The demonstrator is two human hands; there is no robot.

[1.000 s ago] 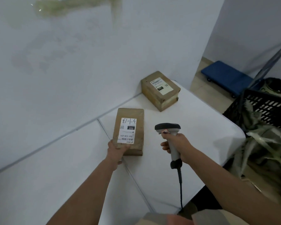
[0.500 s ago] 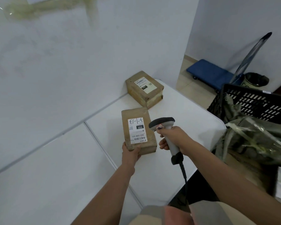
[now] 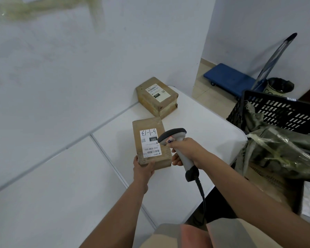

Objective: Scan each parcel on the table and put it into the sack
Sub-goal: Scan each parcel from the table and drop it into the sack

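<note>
Surroundings first: a white table (image 3: 195, 133) sits against a white wall, and at the right edge of the frame there's a black slotted crate (image 3: 283, 111) with a crumpled grey-green sack (image 3: 279, 151) draped over it, hanging just past the table's right edge. Behind that, upper right, a blue platform cart (image 3: 227, 77) is on the floor next to a small dark bin (image 3: 280, 85). A second parcel (image 3: 157, 96) sits at the table's far corner, touching the wall, label up.

The near parcel (image 3: 150, 142) is in the middle of the frame, label facing up. The left hand (image 3: 143, 169) grips its near end, thumb on the left side, fingers curled round the near edge. The right hand (image 3: 187, 151) is wrapped around the handle of the barcode scanner (image 3: 177, 145), whose head overlaps the label's right edge. The cable drops toward the bottom of the frame.
</note>
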